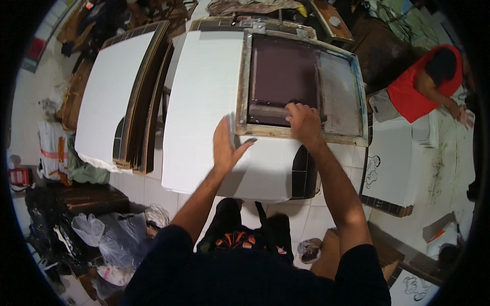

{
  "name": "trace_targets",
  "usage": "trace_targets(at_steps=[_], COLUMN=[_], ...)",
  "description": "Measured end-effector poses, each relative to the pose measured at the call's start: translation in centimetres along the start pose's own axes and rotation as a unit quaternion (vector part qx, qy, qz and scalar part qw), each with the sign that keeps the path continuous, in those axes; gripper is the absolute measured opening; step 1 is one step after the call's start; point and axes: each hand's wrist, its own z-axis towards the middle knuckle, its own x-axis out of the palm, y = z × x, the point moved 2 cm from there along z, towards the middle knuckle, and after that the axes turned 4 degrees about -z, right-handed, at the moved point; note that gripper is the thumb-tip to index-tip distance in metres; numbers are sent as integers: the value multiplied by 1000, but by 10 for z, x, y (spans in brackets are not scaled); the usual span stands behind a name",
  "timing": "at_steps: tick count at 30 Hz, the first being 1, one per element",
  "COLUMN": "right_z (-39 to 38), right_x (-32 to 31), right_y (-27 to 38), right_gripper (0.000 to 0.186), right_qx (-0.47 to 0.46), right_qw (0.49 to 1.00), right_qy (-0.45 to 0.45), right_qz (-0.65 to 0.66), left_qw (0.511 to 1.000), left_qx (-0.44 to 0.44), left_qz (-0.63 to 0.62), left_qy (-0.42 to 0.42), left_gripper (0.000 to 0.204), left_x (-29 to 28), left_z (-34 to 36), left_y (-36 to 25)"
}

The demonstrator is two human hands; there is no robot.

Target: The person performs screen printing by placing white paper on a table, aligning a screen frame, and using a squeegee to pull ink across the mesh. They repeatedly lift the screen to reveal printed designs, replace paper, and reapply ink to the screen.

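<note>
A wooden-framed printing screen [302, 134] lies on white cloth [201, 107] stretched over a board in front of me. Dark maroon ink [286, 71] covers the screen's left part; the right part is pale and stained. My right hand [306, 124] is closed round the handle of a squeegee [268, 111], which stands across the inked area near the frame's near edge. Beside the frame's near left corner, my left hand [227, 145] rests with its thumb spread from the fingers, holding nothing. Its fingertips are against the frame's left side.
To the left stands another cloth-covered board [115, 97]. At the right lies a board with a line drawing on white cloth [393, 163]; beyond it a person in red [426, 84] reaches out an arm. Plastic bags [120, 237] sit at lower left. Metal hinges [259, 26] are at the screen's far edge.
</note>
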Motion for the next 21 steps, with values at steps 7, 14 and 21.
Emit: trace_targets(at_steps=[7,14,21], right_z=[34,48,226], right_x=[-6,0,24], right_y=[-7,-8,-95], right_gripper=[41,38,38], right_qx=[11,11,-19], right_qw=[998,999,997], right_qy=[39,33,-52], right_qz=[-53,-37,-49], left_qw=[994,995,991], left_qx=[-8,-3,-28], left_qz=[53,57,77], left_qy=[95,85,107], left_gripper=[135,124,130], left_x=[34,30,30], left_z=[23,25,30], left_y=[22,17,14])
